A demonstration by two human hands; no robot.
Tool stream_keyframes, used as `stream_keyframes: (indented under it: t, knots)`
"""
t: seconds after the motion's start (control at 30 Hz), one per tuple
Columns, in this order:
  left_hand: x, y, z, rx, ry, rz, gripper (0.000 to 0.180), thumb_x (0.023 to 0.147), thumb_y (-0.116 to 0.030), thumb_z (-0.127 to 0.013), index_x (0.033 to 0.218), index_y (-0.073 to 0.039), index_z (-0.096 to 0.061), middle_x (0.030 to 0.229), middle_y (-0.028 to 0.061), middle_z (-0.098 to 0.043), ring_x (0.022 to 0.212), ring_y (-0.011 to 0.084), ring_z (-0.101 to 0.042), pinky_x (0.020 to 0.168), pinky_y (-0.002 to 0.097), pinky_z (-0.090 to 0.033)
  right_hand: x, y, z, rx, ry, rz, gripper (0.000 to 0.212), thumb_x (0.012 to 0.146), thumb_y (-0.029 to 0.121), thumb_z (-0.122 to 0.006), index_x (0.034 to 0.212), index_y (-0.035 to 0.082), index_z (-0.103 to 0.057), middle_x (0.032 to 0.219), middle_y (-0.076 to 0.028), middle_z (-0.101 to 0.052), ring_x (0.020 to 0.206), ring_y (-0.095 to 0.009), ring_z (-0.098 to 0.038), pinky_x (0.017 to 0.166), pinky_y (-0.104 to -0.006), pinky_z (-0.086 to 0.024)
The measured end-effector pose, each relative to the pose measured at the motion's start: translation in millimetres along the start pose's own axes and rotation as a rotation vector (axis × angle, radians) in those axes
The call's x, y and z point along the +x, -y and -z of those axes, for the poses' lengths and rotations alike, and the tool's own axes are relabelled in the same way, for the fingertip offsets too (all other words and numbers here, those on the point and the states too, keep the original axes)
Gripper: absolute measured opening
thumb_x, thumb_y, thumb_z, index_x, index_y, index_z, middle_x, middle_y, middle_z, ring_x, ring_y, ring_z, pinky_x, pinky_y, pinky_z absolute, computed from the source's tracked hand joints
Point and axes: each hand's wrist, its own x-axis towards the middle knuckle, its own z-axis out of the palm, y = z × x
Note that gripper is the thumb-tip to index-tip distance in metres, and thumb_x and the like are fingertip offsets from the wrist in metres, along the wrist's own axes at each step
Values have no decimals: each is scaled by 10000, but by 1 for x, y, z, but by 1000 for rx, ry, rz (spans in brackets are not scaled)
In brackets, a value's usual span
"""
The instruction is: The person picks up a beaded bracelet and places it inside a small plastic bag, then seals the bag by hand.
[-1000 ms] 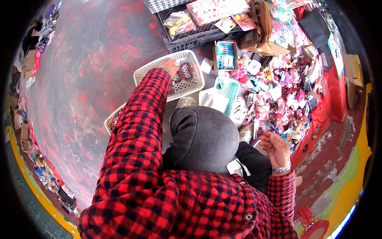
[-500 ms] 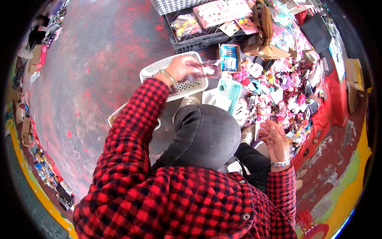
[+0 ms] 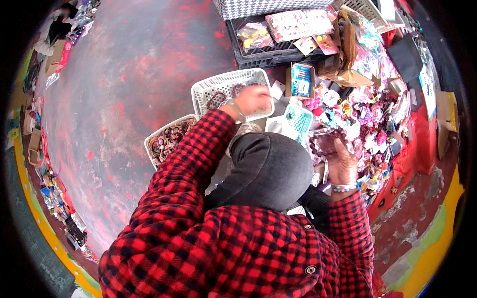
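Observation:
My left hand [image 3: 252, 100] is over the right end of a white perforated basket [image 3: 198, 102]; motion blurs its fingers, and I cannot make out what they hold. Dark red beaded loops [image 3: 215, 100] lie in that basket. Over to the right, my right hand [image 3: 344, 166] grips a clear plastic bag [image 3: 330, 141] with dark reddish contents, its thumb against the near side. Behind that bag spreads a pile of colourful hair accessories [image 3: 365, 116].
A second white basket [image 3: 150, 149] of small brownish pieces sits by my left forearm. Beyond my knee are a mint green basket [image 3: 298, 119] and a small carton of blue packs [image 3: 301, 82]. A black crate [image 3: 243, 60] with packaged goods stands at the far side.
My left hand has moved right, and the clear bag it held seems to have passed to my right hand. Beaded loops now show in the white basket. The view has shifted slightly.

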Motion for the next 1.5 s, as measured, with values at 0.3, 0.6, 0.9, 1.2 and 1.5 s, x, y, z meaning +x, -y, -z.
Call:
stream_keyframes:
  t: [0.3, 0.6, 0.9, 1.2, 1.5]
  knots:
    - [-56, 209, 51, 742, -1, 993, 358, 783, -288, -581, 993, 0, -619, 1073, 174, -586, 970, 315, -577, 841, 387, -463, 1, -13, 28, -204, 50, -206, 278, 819, 102, -568, 1083, 22, -529, 962, -90, -626, 878, -184, -606, 704, -271, -471]
    - [-19, 159, 83, 994, 75, 734, 276, 801, -153, -445, 1006, -130, -628, 1031, 104, -615, 986, 277, -573, 834, 392, -445, 7, -23, 41, -216, 0, -273, 248, 826, 93, -555, 1059, 10, -539, 956, -84, -624, 884, -193, -608, 681, -264, -466]
    - [-36, 176, 69, 835, -158, 687, 321, 801, -141, -479, 1094, -43, -564, 1186, 191, -511, 1110, 317, -485, 946, 382, -381, 8, -24, 39, -255, 40, -322, 306, 831, 84, -540, 1125, 6, -503, 997, -82, -605, 907, -197, -602, 706, -274, -459]
    - [-45, 114, 17, 914, 225, 550, 532, 764, -163, -570, 1265, -107, -401, 1420, 180, -196, 1315, 329, -203, 1039, 449, -259, 7, -23, 42, -273, 91, -389, 334, 844, 74, -516, 1166, -5, -469, 1027, -100, -590, 932, -210, -591, 817, -323, -472]
    - [-52, 138, 27, 932, 265, 563, 425, 716, -72, -552, 1140, -96, -539, 1405, 182, -237, 1284, 346, -267, 996, 406, -342, 5, -24, 41, -259, 39, -367, 281, 837, 73, -532, 1100, -23, -507, 983, -108, -606, 884, -212, -601, 743, -305, -481]
